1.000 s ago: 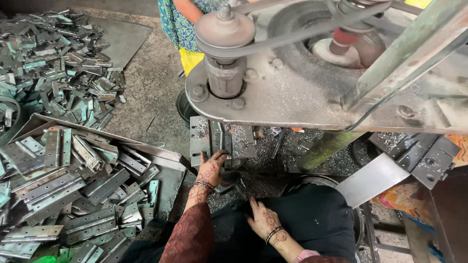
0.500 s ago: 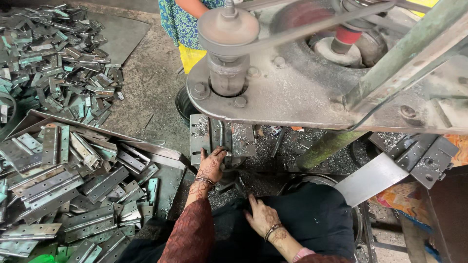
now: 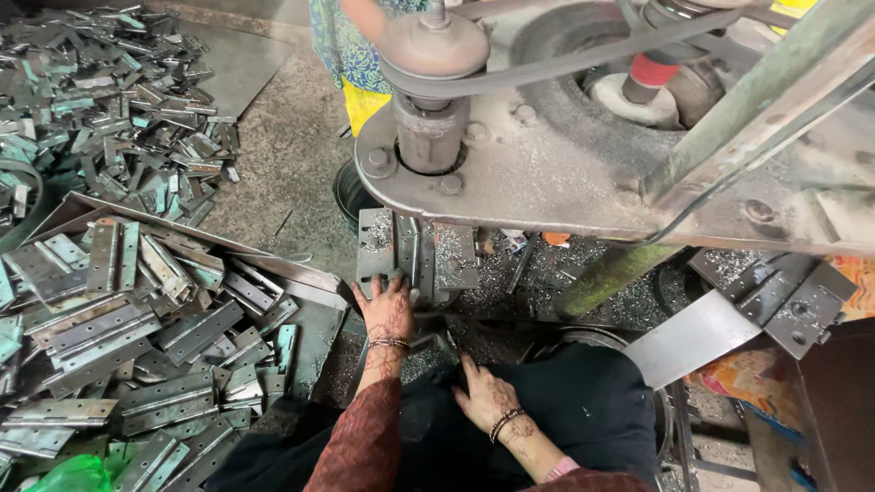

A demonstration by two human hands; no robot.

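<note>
Currently left hand (image 3: pixel 387 310) is pressing flat, ungripping, on 1 hinge (image 3: pixel 415 257) under the drill; right hand (image 3: pixel 483 396) is resting open; heaped hinges (image 3: pixel 137 337) are awaiting.

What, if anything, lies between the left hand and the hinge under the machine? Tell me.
Nothing visible: the left hand already rests with its fingers on the lower edge of the open hinge beneath the machine. The right hand lies apart, on the dark lap.
</note>
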